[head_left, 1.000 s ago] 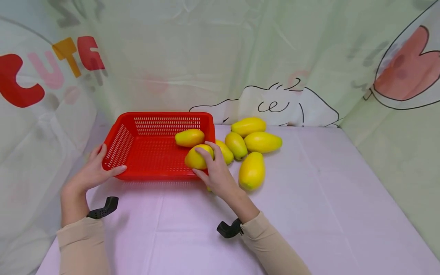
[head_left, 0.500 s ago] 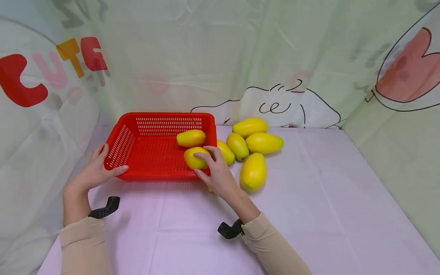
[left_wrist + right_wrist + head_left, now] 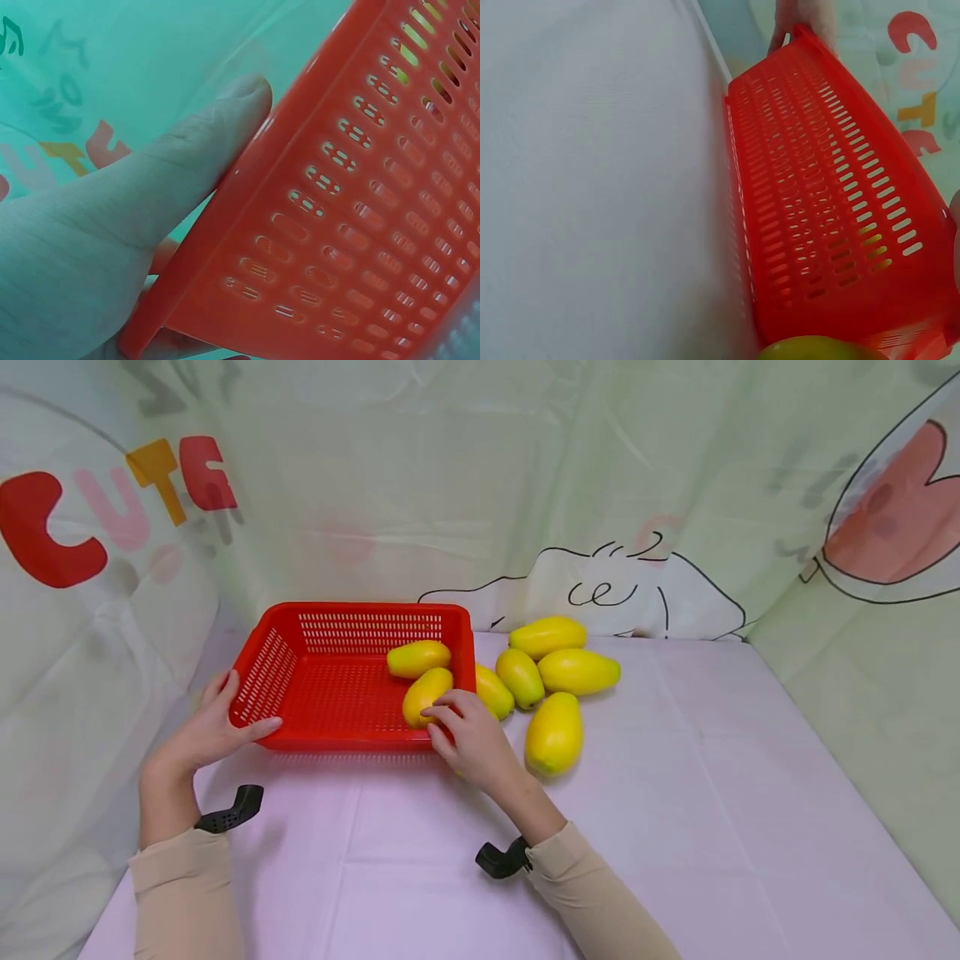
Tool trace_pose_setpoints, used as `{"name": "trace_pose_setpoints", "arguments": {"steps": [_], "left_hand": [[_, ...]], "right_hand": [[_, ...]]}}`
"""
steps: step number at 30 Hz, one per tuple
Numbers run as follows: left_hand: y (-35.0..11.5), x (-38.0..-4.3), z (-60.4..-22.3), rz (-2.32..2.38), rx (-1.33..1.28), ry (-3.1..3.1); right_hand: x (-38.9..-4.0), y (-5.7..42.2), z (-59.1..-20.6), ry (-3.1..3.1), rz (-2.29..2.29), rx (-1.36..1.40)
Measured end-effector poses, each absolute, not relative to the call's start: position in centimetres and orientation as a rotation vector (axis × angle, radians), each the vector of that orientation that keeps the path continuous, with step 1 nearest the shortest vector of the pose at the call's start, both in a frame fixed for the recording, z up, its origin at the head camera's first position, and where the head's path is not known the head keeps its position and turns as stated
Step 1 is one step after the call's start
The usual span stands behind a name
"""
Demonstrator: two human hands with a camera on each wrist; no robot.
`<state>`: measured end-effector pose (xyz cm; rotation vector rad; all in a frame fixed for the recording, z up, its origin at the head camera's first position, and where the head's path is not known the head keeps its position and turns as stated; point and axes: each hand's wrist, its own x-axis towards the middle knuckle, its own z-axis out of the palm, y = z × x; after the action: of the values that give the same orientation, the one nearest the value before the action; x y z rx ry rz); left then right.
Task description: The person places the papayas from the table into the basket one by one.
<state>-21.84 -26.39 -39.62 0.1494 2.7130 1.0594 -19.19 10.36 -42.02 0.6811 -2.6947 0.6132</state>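
My left hand (image 3: 208,724) grips the left end of the red plastic basket (image 3: 360,745), thumb over the rim. In the left wrist view the thumb (image 3: 202,135) lies along that rim. Two yellow papayas are inside at the right: one farther back (image 3: 418,658), one nearer (image 3: 426,697). My right hand (image 3: 476,739) hovers over the basket's near right corner, fingers loosely bent, fingertips right at the nearer papaya's edge. In the right wrist view the basket's slotted wall (image 3: 810,172) fills the middle, and only a bit of the right hand shows at the edge.
Several more papayas lie right of the basket on the pale tablecloth (image 3: 712,827): one large papaya (image 3: 553,735) in front, others grouped behind. One papaya (image 3: 492,692) sits against the basket's right side. Printed curtains (image 3: 450,468) stand behind and at both sides.
My right hand has let go of the nearer papaya and drawn slightly back toward the right; that papaya now lies tilted in the basket. The left hand keeps its grip.
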Motion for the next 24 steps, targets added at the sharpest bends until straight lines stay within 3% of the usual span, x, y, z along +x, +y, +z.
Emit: {"name": "trace_pose_setpoints", "arguments": {"steps": [10,24], "left_hand": [[-26.36,-21.92,-39.56,1.063,0.156,2.716],[-26.40,-21.86,-39.53,1.070,0.160,2.716]], "right_hand": [[-19.39,10.34,-42.52,-2.662,0.439,0.754],[-19.38,10.28,-42.72,-2.654,0.559,0.749]]}}
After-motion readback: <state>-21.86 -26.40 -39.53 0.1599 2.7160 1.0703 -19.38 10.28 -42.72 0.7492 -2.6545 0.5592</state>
